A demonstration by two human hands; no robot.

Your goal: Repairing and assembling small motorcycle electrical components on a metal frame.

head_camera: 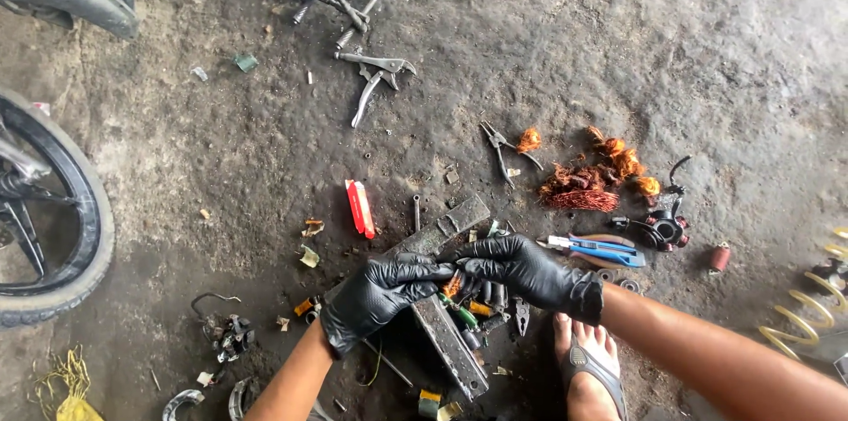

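**A:** What sits at the far left of the workshop floor?

**B:** A motorcycle wheel [44, 218] stands at the edge, with a small dark part with wires [231, 335] on the dirt nearer the person.

**A:** And the hands?

**B:** The left hand [380, 293], in a black glove, has its fingers curled narrow, the tips pinching a small copper-wound part [453, 285]. The right hand [526, 271], also gloved, meets it from the other side, its fingers closed on the same piece. Both hover just above a flat metal bar [450, 346] lying on the ground.

**A:** What surrounds them?

**B:** A red cutter [360, 208] lies up-left of the bar; locking pliers [375, 76] rest well above. Further right, needle-nose pliers [502, 151] lie beside heaps of stripped copper wire [587, 184]. Blue-handled pliers [601, 250] sit just beside the right hand, near a black stator core [661, 227]. A sandalled foot [587, 368] rests below the right wrist, and a yellow coil spring [808, 306] curls at the far right.
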